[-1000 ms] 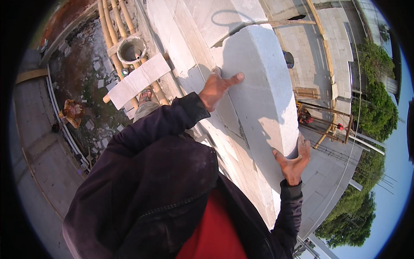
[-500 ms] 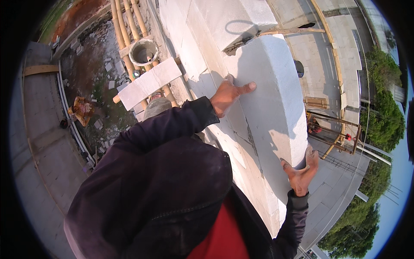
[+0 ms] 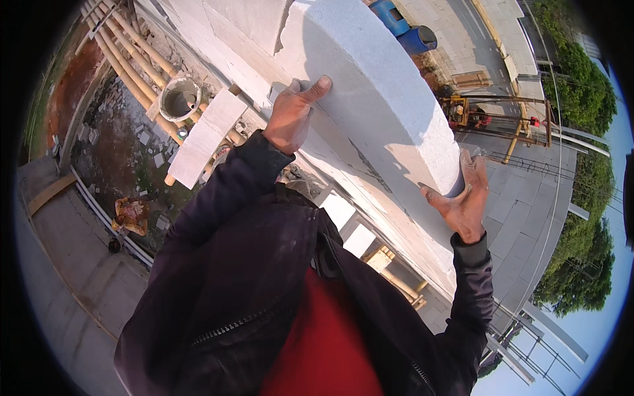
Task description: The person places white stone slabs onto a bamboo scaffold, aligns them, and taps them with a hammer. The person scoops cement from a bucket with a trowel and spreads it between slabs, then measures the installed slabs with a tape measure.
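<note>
A large, pale, lightweight concrete block lies along the top of a wall of similar blocks. My right hand grips its near end, thumb on the shaded left face and fingers round the right side. Against the lower part of that left face, my left hand rests with its thumb stretched out; its other fingers are partly hidden behind the hand. Beyond the left hand, another block adjoins the held one.
Left of the wall, a mortar bucket and a white slab rest on bamboo poles. Rubble and a person in orange are below. Blue drums and a metal frame stand on the right.
My view has swung, so the bucket and poles sit further left and the blue drums have come into sight. Both hands keep their places on the block.
</note>
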The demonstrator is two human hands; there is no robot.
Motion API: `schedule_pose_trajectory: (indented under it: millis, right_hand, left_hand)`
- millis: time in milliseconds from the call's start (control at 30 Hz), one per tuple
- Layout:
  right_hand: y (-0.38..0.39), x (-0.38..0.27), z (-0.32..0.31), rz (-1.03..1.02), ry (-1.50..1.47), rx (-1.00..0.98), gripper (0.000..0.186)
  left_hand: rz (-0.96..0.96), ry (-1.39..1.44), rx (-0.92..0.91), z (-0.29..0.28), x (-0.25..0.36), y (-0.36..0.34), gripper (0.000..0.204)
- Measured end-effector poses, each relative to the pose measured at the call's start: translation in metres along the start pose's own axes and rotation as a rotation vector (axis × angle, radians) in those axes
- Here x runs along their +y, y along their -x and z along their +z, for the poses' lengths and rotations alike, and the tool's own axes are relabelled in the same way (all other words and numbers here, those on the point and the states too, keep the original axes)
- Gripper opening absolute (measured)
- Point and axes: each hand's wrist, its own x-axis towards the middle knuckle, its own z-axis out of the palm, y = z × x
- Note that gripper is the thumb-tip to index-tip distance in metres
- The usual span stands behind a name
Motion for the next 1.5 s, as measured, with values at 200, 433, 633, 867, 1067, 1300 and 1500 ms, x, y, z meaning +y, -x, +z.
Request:
schedule_pose_trajectory:
  millis: [200, 433, 633, 867, 1067, 1300, 1500]
  right_hand:
    - [0.027, 0.004, -0.027, 0.021, 0.029, 0.161, 0.087]
    - [0.283, 0.105, -0.007, 0.983, -0.455, 0.939, 0.038]
    - [0.256, 0.136, 0.101, 0.783, -0.479, 0.277, 0.09]
    - [0.239, 0.157, 0.162, 0.743, -0.347, -0.074, 0.096]
    - [0.24, 0.154, 0.197, 0.669, -0.109, 0.02, 0.087]
    - [0.246, 0.163, 0.214, 0.667, -0.295, 0.127, 0.081]
    - [0.248, 0.174, 0.22, 0.723, -0.547, 0.127, 0.083]
  left_hand:
    - [0.01, 0.04, 0.002, -0.03, 0.005, -0.011, 0.09]
    - [-0.116, 0.124, -0.022, -0.055, 0.003, -0.033, 0.092]
    - [-0.126, -0.036, -0.003, -0.043, 0.017, -0.021, 0.123]
    - [-0.136, -0.075, -0.031, -0.035, 0.022, -0.019, 0.127]
    - [-0.135, -0.088, -0.028, -0.043, 0.02, -0.022, 0.131]
    - [-0.147, -0.068, -0.046, -0.048, 0.021, -0.03, 0.134]
    - [-0.135, -0.081, -0.055, -0.047, 0.019, -0.032, 0.134]
